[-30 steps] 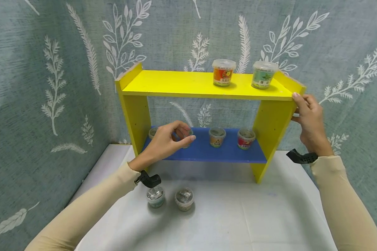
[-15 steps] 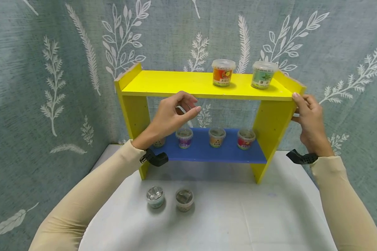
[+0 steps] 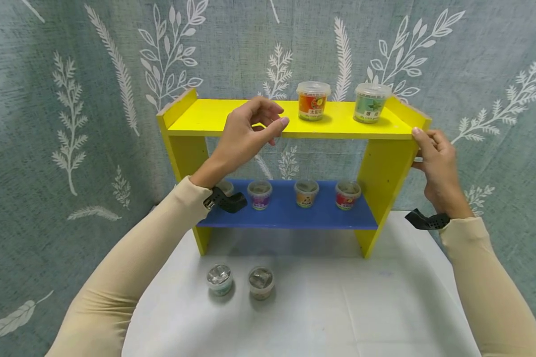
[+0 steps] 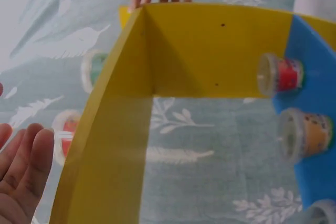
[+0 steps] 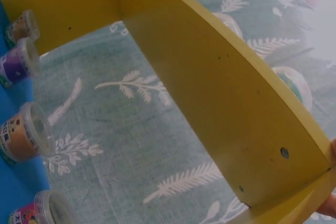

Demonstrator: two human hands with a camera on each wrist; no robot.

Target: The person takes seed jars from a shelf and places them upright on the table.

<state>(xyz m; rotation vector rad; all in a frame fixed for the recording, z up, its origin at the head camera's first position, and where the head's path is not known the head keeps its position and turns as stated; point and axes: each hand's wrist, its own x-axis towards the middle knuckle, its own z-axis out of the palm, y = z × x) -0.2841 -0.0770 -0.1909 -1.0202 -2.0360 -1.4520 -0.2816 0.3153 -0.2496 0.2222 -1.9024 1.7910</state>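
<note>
My left hand (image 3: 252, 126) hovers before the front edge of the yellow top board, its fingers loosely bent around nothing. Just to its right on that board stands a lidded clear cup with an orange label (image 3: 312, 103); a similar cup with a green label (image 3: 369, 105) is further right. At the upper right corner of the yellow and blue shelf (image 3: 232, 133), my right hand (image 3: 439, 166) grips the side panel, thumb in front. On the blue board sit cups with purple (image 3: 260, 197), tan (image 3: 305, 196) and red labels (image 3: 346, 197). Another cup (image 3: 226, 188) is partly behind my left wrist.
Two cups with shiny silvery tops, one pale green (image 3: 220, 281) and one greyish (image 3: 261, 284), stand on the white-covered table (image 3: 321, 307) before the shelf. Leaf-patterned cloth (image 3: 241, 44) hangs close behind and along the left side.
My left hand has risen from the purple-labelled cup on the blue board to the height of the top board. My right hand keeps its grip on the shelf corner.
</note>
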